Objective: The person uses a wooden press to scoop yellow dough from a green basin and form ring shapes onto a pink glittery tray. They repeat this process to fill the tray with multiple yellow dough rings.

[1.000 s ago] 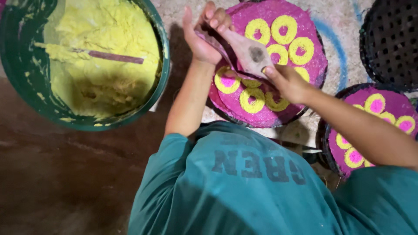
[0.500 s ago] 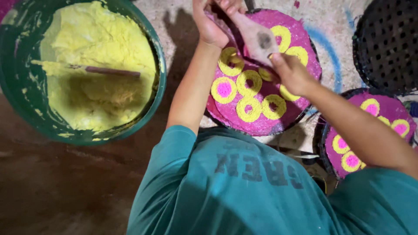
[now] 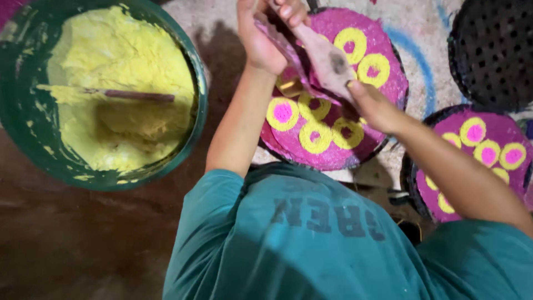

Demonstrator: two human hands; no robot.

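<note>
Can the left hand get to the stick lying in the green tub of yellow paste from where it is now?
Probably yes, once freed. The left hand grips the top of the piping bag over the pink tray; the stick lies uncovered in the green tub beside that arm.

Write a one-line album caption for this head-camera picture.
Both hands, left and right, grip a piping bag above a magenta tray with yellow rings.

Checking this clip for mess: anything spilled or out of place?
Yes: yellow paste smears the inner wall of the green tub, and the stirring stick lies sunk in the paste. The pink discs' yellow rings look tidy.
</note>
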